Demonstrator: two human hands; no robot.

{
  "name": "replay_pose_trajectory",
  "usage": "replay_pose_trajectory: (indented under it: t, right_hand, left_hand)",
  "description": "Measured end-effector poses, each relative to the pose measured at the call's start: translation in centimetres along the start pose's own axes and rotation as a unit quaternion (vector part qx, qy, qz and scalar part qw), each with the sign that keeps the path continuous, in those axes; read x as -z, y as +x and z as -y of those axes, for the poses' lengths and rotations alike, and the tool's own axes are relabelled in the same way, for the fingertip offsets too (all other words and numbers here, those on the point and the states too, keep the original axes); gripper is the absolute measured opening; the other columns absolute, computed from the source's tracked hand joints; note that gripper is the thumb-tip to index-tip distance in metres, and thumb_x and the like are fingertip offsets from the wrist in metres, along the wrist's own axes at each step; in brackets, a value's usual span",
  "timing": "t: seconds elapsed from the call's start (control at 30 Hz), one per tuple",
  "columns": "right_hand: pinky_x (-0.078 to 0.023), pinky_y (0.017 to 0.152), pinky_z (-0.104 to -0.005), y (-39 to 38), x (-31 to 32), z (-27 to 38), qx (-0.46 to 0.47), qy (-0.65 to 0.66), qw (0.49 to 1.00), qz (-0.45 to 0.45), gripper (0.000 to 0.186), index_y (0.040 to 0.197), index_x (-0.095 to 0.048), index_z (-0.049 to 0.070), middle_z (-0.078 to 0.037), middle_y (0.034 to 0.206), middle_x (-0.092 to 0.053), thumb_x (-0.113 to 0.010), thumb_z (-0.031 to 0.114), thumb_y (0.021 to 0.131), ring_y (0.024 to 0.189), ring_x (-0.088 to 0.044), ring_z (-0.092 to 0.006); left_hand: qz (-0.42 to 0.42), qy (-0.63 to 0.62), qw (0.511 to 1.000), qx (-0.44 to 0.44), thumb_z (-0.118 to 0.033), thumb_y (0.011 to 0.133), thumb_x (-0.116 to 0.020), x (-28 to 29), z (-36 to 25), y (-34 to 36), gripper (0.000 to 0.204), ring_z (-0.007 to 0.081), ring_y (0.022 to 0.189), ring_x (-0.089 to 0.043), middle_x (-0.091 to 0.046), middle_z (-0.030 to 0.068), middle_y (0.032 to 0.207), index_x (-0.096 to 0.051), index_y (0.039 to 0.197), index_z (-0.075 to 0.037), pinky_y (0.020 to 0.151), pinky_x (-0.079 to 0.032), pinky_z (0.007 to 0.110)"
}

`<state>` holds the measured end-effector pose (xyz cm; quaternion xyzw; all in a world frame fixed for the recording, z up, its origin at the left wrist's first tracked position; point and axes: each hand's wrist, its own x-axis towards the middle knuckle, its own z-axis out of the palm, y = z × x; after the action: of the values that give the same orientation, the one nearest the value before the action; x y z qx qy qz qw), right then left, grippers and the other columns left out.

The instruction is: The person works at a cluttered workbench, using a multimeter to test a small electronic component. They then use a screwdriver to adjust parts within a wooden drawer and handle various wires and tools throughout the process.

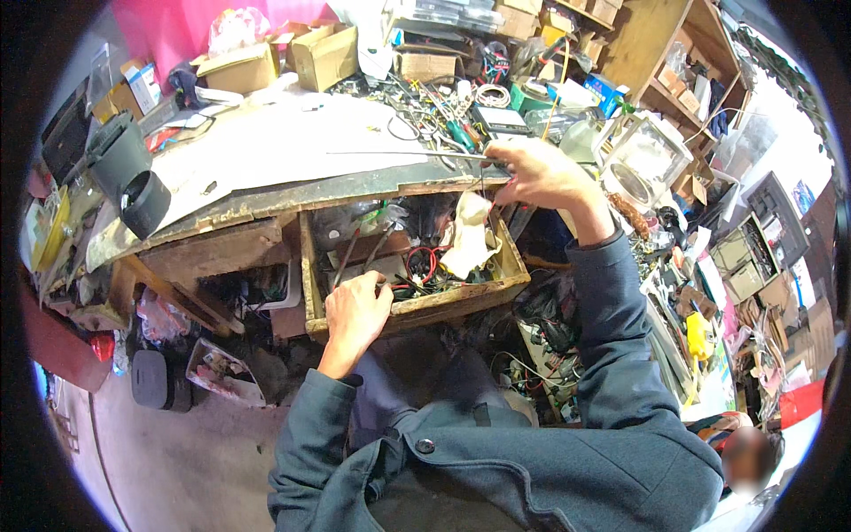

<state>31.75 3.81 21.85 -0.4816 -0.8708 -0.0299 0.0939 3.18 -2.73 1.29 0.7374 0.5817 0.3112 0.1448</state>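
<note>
Right hand (542,173), upper centre, pinches a thin rod (399,153); a slack grip could drop it into the drawer (443,306). Left hand (358,308), centre-left, half-curled, hold unclear.

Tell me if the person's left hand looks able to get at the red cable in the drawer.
Probably yes: the left hand is at the front edge of the open drawer, the red cable lies to the right, and its loop looks uncovered.

A cluttered workshop, shown by a workbench (292,133) strewn with tools (460,135) and a drawer (443,307) holding cables (409,264).
</note>
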Motion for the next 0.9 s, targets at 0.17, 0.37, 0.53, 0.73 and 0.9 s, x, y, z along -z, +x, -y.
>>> replay_pose_trajectory:
  t: [0.17,0.37,0.53,0.73,0.9]
  right_hand:
    - [-0.051,0.090,-0.0409,1.9,-1.9,-0.8,-0.078,0.133,0.988,0.005,0.038,0.129,-0.061,0.009,-0.017,0.109,-0.068,-0.059,0.005,0.092,0.100,-0.065,-0.0337]
    - [-0.050,0.092,-0.0439,9.1,-6.6,-4.1,-0.083,0.072,0.982,-0.152,0.045,0.130,-0.058,0.006,-0.025,0.114,-0.066,-0.049,0.003,0.086,0.107,-0.064,-0.0383]
    - [-0.050,0.095,-0.0428,15.5,-9.6,-7.1,-0.148,0.051,0.976,-0.150,0.035,0.114,-0.070,0.005,-0.026,0.115,-0.068,-0.056,0.008,0.082,0.109,-0.065,-0.0390]
    - [-0.045,0.103,-0.0408,20.2,-10.0,-8.8,-0.162,0.073,0.972,-0.152,0.040,0.120,-0.069,0.005,-0.020,0.127,-0.066,-0.054,0.014,0.083,0.121,-0.060,-0.0346]
    - [-0.053,0.091,-0.0336,18.8,-8.0,-11.2,-0.099,0.127,0.968,-0.195,0.045,0.122,-0.069,0.004,-0.018,0.112,-0.073,-0.055,0.007,0.079,0.105,-0.069,-0.0266]
  left_hand:
    - [0.003,0.007,1.000,0.006,-0.030,0.090,-0.062,0.3,0.3,-0.2,0.028,0.0376,0.083,-0.071,-0.073,0.0197,0.089,-0.074,0.098,-0.007,0.076,-0.055,0.050]
    - [-0.027,-0.005,1.000,0.005,-0.029,0.090,-0.062,-0.6,0.8,0.0,0.025,0.0368,0.084,-0.070,-0.073,0.0179,0.089,-0.075,0.097,-0.009,0.074,-0.055,0.048]
    - [-0.044,-0.033,0.998,0.016,-0.026,0.090,-0.062,-0.6,0.4,0.3,0.023,0.0380,0.083,-0.070,-0.073,0.0191,0.088,-0.075,0.093,-0.007,0.074,-0.055,0.047]
    - [-0.051,-0.044,0.997,0.023,-0.024,0.090,-0.062,-0.1,0.3,0.4,0.023,0.0396,0.082,-0.070,-0.072,0.0206,0.088,-0.074,0.093,-0.005,0.074,-0.055,0.047]
    - [-0.060,-0.069,0.995,0.028,-0.022,0.089,-0.063,-0.3,0.6,0.4,0.021,0.0401,0.083,-0.069,-0.072,0.0203,0.089,-0.074,0.095,-0.005,0.074,-0.055,0.046]
